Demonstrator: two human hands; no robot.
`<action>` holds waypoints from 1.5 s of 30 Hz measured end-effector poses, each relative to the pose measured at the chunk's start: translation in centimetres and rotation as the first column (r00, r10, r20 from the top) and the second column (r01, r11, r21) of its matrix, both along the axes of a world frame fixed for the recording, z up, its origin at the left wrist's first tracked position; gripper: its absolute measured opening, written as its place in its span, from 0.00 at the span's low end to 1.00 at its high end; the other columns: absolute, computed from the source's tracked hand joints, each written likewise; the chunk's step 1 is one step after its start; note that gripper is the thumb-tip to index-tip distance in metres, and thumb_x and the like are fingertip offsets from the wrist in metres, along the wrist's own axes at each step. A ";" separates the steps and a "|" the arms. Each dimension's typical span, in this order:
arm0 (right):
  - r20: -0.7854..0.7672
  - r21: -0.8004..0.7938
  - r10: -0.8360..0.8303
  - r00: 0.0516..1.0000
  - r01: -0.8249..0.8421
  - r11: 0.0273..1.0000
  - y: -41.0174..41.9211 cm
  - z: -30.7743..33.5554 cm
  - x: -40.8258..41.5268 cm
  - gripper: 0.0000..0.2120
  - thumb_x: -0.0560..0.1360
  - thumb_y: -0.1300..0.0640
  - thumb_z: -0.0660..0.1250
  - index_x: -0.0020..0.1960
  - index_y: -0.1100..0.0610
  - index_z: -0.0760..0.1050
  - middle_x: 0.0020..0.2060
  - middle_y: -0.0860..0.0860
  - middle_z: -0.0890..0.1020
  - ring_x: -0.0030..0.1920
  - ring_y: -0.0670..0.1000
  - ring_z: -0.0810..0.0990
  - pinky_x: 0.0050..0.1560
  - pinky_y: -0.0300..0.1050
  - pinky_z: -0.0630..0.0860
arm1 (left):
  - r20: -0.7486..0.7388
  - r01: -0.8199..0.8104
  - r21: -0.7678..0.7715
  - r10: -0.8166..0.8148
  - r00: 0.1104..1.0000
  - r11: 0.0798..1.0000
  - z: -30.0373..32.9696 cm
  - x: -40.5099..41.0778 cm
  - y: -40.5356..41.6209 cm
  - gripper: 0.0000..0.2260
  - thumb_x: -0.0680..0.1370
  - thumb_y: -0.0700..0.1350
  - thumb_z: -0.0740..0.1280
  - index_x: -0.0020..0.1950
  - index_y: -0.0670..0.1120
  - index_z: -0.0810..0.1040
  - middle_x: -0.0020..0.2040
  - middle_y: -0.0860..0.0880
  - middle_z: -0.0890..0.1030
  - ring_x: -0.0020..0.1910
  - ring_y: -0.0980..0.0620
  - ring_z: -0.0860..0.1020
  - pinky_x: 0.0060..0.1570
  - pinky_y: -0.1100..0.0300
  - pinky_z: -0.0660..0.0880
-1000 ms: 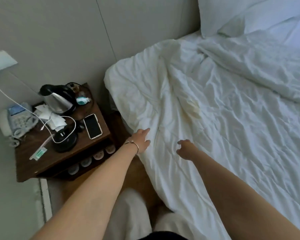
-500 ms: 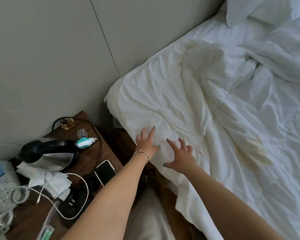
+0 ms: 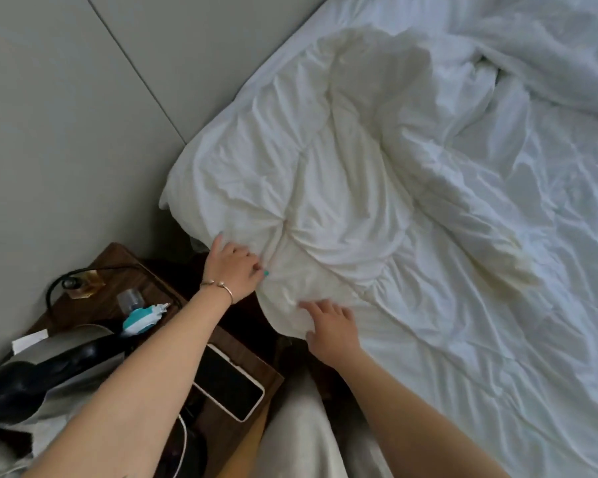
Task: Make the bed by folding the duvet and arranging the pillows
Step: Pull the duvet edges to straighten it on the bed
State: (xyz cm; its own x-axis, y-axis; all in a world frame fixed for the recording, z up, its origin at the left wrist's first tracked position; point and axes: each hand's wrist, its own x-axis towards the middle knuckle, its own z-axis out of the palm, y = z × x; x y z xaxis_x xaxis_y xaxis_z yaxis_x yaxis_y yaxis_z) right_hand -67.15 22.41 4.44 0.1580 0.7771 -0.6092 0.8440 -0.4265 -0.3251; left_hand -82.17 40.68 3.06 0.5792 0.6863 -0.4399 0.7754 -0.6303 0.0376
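Already both hands — left hand (image 3: 233, 270) and right hand (image 3: 330, 327) — bunch the duvet (image 3: 342, 208) corner; at eight o'clock, a swinging hem could sweep the phone (image 3: 230, 382) away.

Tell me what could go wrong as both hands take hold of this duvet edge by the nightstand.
1. The left hand grips the duvet right above the nightstand; a hard pull could sweep the left forearm into the small bottle or the phone.
2. The right hand seems to lie on the fabric with no clear grip, so that side may slip and the fold may go uneven.
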 end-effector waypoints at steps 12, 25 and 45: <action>0.272 0.330 -0.254 0.928 0.158 0.931 7.6 -1.5 1.1 0.09 0.70 0.51 0.68 0.49 0.50 0.75 0.43 0.47 0.76 0.47 0.55 0.78 0.71 0.56 0.52 | 0.094 -0.570 -0.191 0.593 0.799 0.799 -0.3 3.0 14.4 0.37 0.73 0.57 0.71 0.74 0.49 0.55 0.72 0.44 0.63 0.71 0.42 0.61 0.68 0.38 0.55; 0.083 -0.078 -0.090 0.993 0.096 0.992 7.6 -2.4 2.1 0.36 0.76 0.38 0.59 0.74 0.30 0.38 0.74 0.43 0.27 0.73 0.66 0.28 0.70 0.71 0.40 | 0.311 -0.184 0.094 0.147 0.939 0.978 -1.8 3.2 4.9 0.26 0.80 0.48 0.59 0.76 0.56 0.56 0.77 0.44 0.59 0.75 0.38 0.56 0.68 0.33 0.56; 0.098 -0.412 -0.869 0.486 0.814 0.409 -31.9 2.5 12.3 0.33 0.78 0.48 0.59 0.78 0.46 0.50 0.78 0.51 0.55 0.74 0.58 0.61 0.72 0.56 0.61 | -0.155 0.106 -0.653 -0.269 0.951 0.750 3.1 15.4 -33.4 0.27 0.79 0.53 0.56 0.78 0.56 0.55 0.79 0.47 0.40 0.78 0.42 0.44 0.74 0.46 0.56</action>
State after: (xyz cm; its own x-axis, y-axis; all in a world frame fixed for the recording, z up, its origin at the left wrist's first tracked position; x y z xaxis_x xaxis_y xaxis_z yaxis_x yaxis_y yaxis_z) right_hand -54.83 -9.48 6.98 0.5156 0.0104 -0.8567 -0.0405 -0.9985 -0.0364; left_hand -66.80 7.33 6.18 0.4948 0.0937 -0.8639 0.6816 -0.6585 0.3190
